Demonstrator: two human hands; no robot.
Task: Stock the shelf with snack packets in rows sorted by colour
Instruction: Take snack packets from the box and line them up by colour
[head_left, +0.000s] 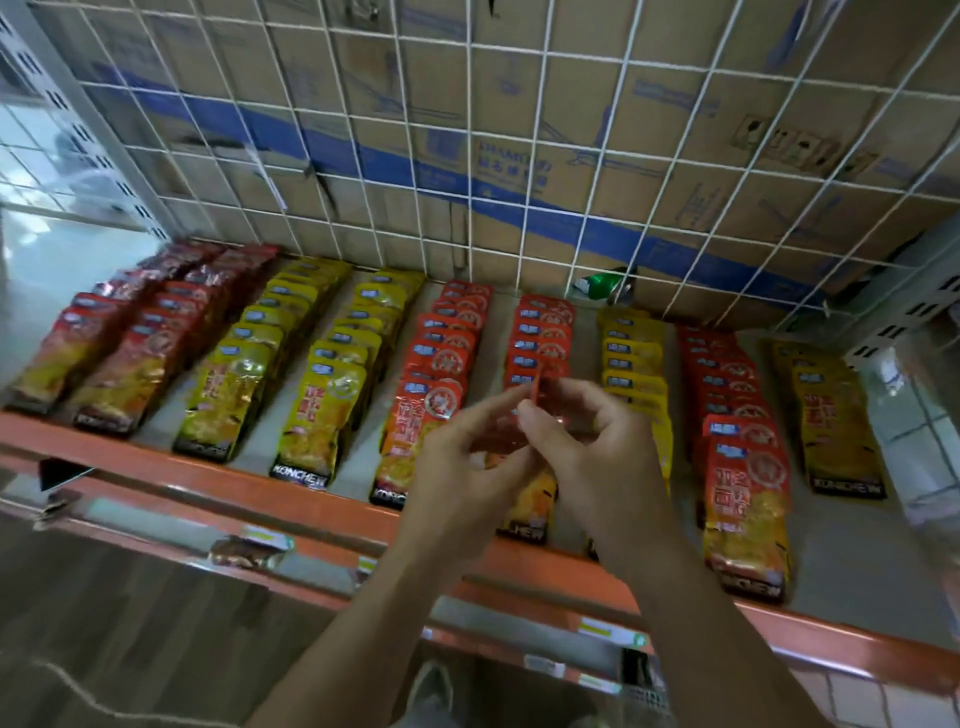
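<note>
Far left on the shelf (260, 483) lie two dark-red rows (130, 353), then two yellow rows (291, 364), then two orange-red rows (447, 358), w/ the hands over the 2nd of these. Left hand (457, 467): fingers curled, thumb & fingertips pinching one side of a red packet (535, 387). Right hand (592, 441) pinches the other side, so the packet stands edge-on betw. them, just above the front of that row, not yet laid down. Further right: a single yellow row (631, 358), a red row (737, 415), a last yellow row (831, 415). Judging by looks, the packet is light, thin glossy film, prob. slippery, floppy mid-body, contents likely crushable. Best taken by the flat sealed edges, top or sides, w/ a light pinch, not squeezed across the belly
</note>
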